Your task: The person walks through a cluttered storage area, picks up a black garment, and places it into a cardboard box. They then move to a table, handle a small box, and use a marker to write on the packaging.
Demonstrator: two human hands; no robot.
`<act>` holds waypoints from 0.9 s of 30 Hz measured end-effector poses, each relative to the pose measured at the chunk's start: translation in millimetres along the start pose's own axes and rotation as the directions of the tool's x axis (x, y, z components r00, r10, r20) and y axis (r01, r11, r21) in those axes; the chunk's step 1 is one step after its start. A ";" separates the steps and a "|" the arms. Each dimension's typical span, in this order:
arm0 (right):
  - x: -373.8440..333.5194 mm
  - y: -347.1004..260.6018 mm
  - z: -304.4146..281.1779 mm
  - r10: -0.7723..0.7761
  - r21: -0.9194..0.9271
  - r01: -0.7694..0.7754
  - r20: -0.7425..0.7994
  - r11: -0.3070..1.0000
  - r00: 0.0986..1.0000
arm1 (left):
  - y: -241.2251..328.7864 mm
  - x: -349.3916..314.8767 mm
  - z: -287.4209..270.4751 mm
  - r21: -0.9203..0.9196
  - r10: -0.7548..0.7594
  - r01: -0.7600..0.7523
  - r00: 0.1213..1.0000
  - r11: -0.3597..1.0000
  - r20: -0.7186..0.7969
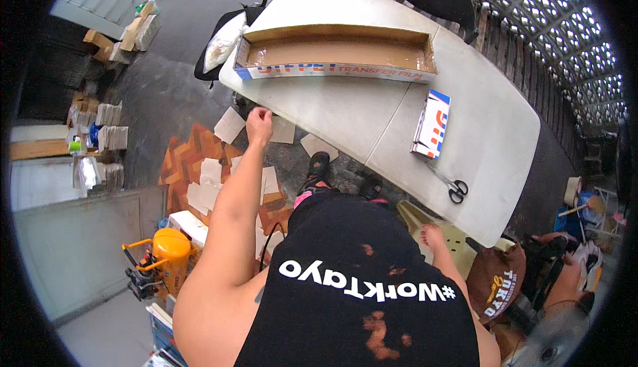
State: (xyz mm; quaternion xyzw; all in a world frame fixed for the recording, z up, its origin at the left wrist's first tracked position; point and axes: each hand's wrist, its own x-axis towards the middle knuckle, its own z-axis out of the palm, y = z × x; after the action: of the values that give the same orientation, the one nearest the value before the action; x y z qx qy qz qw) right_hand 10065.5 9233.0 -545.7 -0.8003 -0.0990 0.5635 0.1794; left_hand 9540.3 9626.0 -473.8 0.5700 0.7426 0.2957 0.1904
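Cardboard box (pixel 319 71) | on table (pixel 492 121) | near left hand (pixel 260 125) | right hand (pixel 433 237): well apart

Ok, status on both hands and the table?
Left hand, right hand: nothing visible in either. Open long box on table. Smaller box, scissors also there.

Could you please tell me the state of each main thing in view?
Long box: open-topped, on the table
Printed cardboard piece: lying on the table
Scissors: lying on the table, not held
Paper sheets: scattered on the floor
Yellow tank: upright
Left hand: loosely curled, nothing visible in it
Right hand: beside the table, grip unclear
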 end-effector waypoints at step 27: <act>-240.5 -397.0 190.9 -0.929 -0.181 0.913 -0.023 0.366 0.368 | -158.0 80.6 -92.6 0.274 -0.541 0.489 0.824 0.828 0.166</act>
State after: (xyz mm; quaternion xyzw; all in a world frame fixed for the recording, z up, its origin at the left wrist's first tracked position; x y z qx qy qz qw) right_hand 9820.8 9543.5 -236.4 -0.6509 -0.5566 0.3087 0.4137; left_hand 9344.5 9655.0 -503.4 0.3954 0.8690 0.0791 0.2866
